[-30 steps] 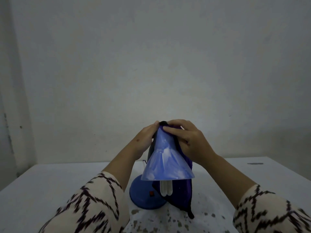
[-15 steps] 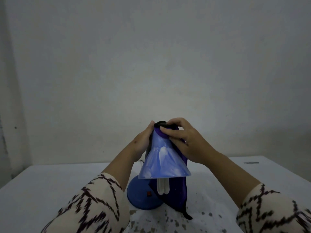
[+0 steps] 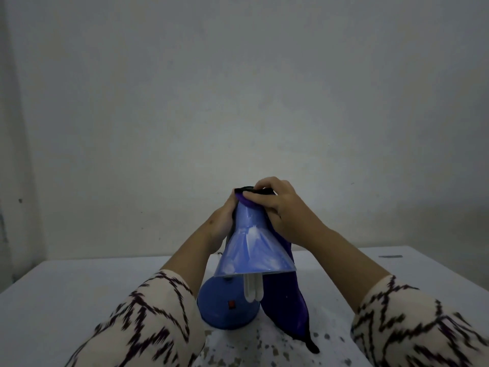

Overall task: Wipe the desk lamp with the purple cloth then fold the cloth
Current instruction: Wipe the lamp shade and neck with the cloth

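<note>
A: So, from the left: a patterned sleeve [image 3: 148,321] runs up to the left hand [image 3: 221,223], which wraps the narrow upper part of the lamp [image 3: 251,250] from the left side.

B: Is it gripping?

A: Its palm lies against the shade and a fingertip shows at the top, so it looks curled round the neck, though most of its fingers are hidden behind the shade.

B: And the lamp itself?

A: Blue, standing on the white table [image 3: 79,292]. The cone shade opens toward the camera, a white bulb [image 3: 253,288] hangs below its rim, and the round base [image 3: 225,308] carries a small red switch [image 3: 231,304].

B: The cloth?

A: The cloth [image 3: 287,311] is draped over the top of the shade and hangs down its right side, its dark tip touching the table just right of the base.

B: The right hand?

A: The right hand [image 3: 280,210] clasps the cloth against the shade's top, fingers bent over it. Dark specks [image 3: 267,348] mark the table near the camera.
</note>
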Tool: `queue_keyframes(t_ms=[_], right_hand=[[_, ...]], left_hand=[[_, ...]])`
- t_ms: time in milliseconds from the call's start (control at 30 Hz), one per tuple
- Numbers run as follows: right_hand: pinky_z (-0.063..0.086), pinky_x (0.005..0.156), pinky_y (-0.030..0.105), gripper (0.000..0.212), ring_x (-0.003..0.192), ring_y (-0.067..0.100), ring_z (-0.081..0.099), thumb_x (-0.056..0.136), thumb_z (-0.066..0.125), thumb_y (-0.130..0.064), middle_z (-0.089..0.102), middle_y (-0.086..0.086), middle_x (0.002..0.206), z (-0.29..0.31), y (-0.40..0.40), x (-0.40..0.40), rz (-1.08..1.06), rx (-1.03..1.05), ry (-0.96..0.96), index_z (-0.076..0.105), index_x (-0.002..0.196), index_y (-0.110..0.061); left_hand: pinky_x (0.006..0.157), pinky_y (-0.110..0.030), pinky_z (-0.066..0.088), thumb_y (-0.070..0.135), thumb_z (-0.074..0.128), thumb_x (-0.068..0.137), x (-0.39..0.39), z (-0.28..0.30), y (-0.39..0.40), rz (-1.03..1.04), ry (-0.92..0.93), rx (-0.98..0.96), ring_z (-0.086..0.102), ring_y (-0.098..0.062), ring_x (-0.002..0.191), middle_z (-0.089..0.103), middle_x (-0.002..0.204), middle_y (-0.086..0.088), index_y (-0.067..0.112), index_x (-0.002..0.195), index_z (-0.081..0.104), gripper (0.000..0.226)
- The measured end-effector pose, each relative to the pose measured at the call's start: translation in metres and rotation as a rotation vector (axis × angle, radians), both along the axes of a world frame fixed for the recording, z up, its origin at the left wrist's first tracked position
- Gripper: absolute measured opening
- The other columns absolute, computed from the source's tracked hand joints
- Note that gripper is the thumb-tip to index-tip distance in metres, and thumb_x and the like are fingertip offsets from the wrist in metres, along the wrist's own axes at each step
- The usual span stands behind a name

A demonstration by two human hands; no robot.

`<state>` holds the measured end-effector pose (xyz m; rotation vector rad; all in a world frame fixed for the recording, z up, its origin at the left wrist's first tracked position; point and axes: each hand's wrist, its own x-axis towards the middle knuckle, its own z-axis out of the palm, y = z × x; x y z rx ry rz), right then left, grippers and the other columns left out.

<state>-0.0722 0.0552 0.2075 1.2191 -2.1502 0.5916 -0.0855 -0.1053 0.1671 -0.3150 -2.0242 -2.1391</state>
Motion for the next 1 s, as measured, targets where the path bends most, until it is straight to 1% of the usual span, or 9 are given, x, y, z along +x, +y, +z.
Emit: queue_keyframes(t_ms=[67, 100, 167, 233, 367, 533, 733, 900, 1000], right_hand=[[0.018, 0.093, 0.000, 0.031, 0.119, 0.027, 0.037, 0.093, 0.046, -0.008, 0.049, 0.016, 0.126, -0.003, 0.002, 0.004, 0.008, -0.006, 0.005, 0.058, 0.121, -0.005], [0.019, 0.096, 0.003, 0.031, 0.119, 0.029, 0.039, 0.092, 0.048, -0.006, 0.051, 0.016, 0.125, -0.005, 0.004, 0.006, 0.019, 0.010, 0.021, 0.059, 0.120, -0.004], [0.030, 0.100, 0.022, 0.030, 0.115, 0.036, 0.045, 0.088, 0.054, -0.002, 0.056, 0.019, 0.121, -0.009, 0.011, 0.011, 0.052, 0.094, 0.091, 0.062, 0.116, -0.003], [0.037, 0.095, 0.036, 0.031, 0.110, 0.039, 0.050, 0.084, 0.059, -0.002, 0.059, 0.017, 0.117, -0.014, 0.019, 0.014, 0.070, 0.205, 0.176, 0.064, 0.114, -0.005], [0.037, 0.092, 0.034, 0.036, 0.109, 0.035, 0.049, 0.081, 0.062, -0.004, 0.060, 0.014, 0.117, -0.010, 0.024, 0.012, 0.068, 0.311, 0.232, 0.064, 0.116, -0.010], [0.036, 0.089, 0.036, 0.033, 0.106, 0.042, 0.049, 0.084, 0.058, -0.001, 0.057, 0.021, 0.115, 0.008, 0.005, -0.001, -0.018, 0.238, 0.226, 0.063, 0.115, -0.006], [0.040, 0.085, 0.040, 0.033, 0.103, 0.041, 0.047, 0.084, 0.049, -0.001, 0.059, 0.020, 0.112, 0.013, -0.010, -0.001, -0.028, 0.262, 0.237, 0.065, 0.112, -0.006], [0.033, 0.094, 0.034, 0.037, 0.116, 0.035, 0.038, 0.088, 0.051, -0.001, 0.052, 0.013, 0.126, 0.012, 0.000, 0.001, -0.036, 0.333, 0.238, 0.060, 0.121, -0.014], [0.035, 0.098, 0.037, 0.039, 0.120, 0.030, 0.033, 0.089, 0.053, -0.006, 0.047, 0.008, 0.132, 0.013, -0.001, 0.009, -0.041, 0.416, 0.246, 0.056, 0.125, -0.019]], left_hand=[[0.096, -0.038, 0.047, 0.055, 0.024, 0.094, 0.000, 0.000, 0.001, -0.009, 0.005, -0.007, 0.063, -0.020, 0.103, 0.068, 0.106, -0.003, 0.032, 0.094, 0.067, 0.049], [0.092, -0.034, 0.049, 0.055, 0.024, 0.093, 0.001, -0.001, 0.001, -0.022, 0.001, -0.012, 0.064, -0.017, 0.100, 0.070, 0.103, -0.001, 0.032, 0.093, 0.068, 0.050], [0.089, -0.033, 0.050, 0.057, 0.023, 0.092, 0.002, -0.001, 0.002, -0.048, -0.019, -0.019, 0.065, -0.017, 0.098, 0.070, 0.102, -0.002, 0.029, 0.095, 0.069, 0.054], [0.094, -0.039, 0.048, 0.059, 0.022, 0.092, 0.002, -0.002, 0.002, -0.072, -0.047, -0.040, 0.062, -0.023, 0.103, 0.066, 0.109, -0.007, 0.023, 0.101, 0.067, 0.059], [0.098, -0.041, 0.045, 0.059, 0.019, 0.092, 0.002, 0.000, 0.001, -0.098, -0.067, -0.059, 0.059, -0.027, 0.110, 0.063, 0.117, -0.011, 0.019, 0.108, 0.065, 0.062], [0.074, -0.021, 0.054, 0.043, 0.020, 0.098, -0.002, -0.002, 0.001, -0.087, 0.010, 0.084, 0.068, -0.008, 0.087, 0.073, 0.091, 0.005, 0.025, 0.099, 0.062, 0.046], [0.081, -0.029, 0.050, 0.027, 0.032, 0.097, -0.001, -0.001, -0.002, -0.053, 0.007, 0.103, 0.060, -0.017, 0.088, 0.064, 0.097, -0.006, 0.019, 0.099, 0.060, 0.029], [0.070, -0.022, 0.050, 0.024, 0.030, 0.099, -0.001, -0.003, 0.000, -0.045, 0.004, 0.076, 0.059, -0.013, 0.082, 0.062, 0.092, -0.004, 0.019, 0.096, 0.059, 0.030], [0.077, -0.023, 0.049, 0.028, 0.030, 0.099, 0.001, -0.001, 0.000, -0.069, -0.017, 0.093, 0.060, -0.014, 0.088, 0.064, 0.096, -0.005, 0.018, 0.097, 0.062, 0.033]])
